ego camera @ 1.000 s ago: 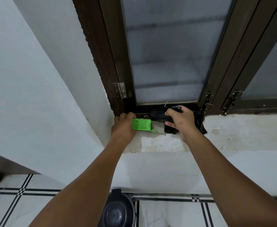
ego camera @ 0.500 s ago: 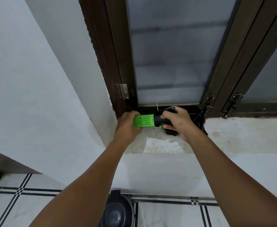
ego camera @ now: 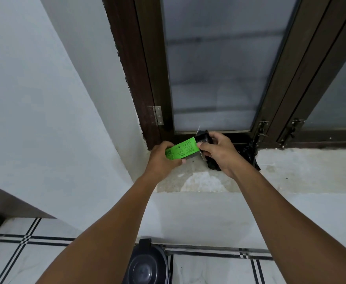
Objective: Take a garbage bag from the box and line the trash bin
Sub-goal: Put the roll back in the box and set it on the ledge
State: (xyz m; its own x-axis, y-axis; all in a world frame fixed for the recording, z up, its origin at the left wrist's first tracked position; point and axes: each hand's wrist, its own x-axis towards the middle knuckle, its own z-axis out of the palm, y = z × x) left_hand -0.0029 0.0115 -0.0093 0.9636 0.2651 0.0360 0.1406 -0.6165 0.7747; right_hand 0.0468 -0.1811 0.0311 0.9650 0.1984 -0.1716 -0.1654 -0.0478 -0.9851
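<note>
My left hand (ego camera: 164,160) grips a small green box (ego camera: 181,150) just above the window sill, tilted with its right end raised. At that open end my right hand (ego camera: 219,152) pinches a roll of black garbage bags (ego camera: 204,137) that sticks out of the box. More crumpled black plastic (ego camera: 248,155) lies on the sill behind my right hand. The black trash bin (ego camera: 147,265) with its lid on stands on the floor below, between my forearms.
The grey concrete sill (ego camera: 301,169) runs to the right under a dark wooden window frame (ego camera: 147,78) with frosted glass. A white wall (ego camera: 45,119) closes in on the left. White floor tiles (ego camera: 209,271) with black lines surround the bin.
The green box has been lifted off the sill and tilted up. My right hand has shifted to its open end and holds the black roll there.
</note>
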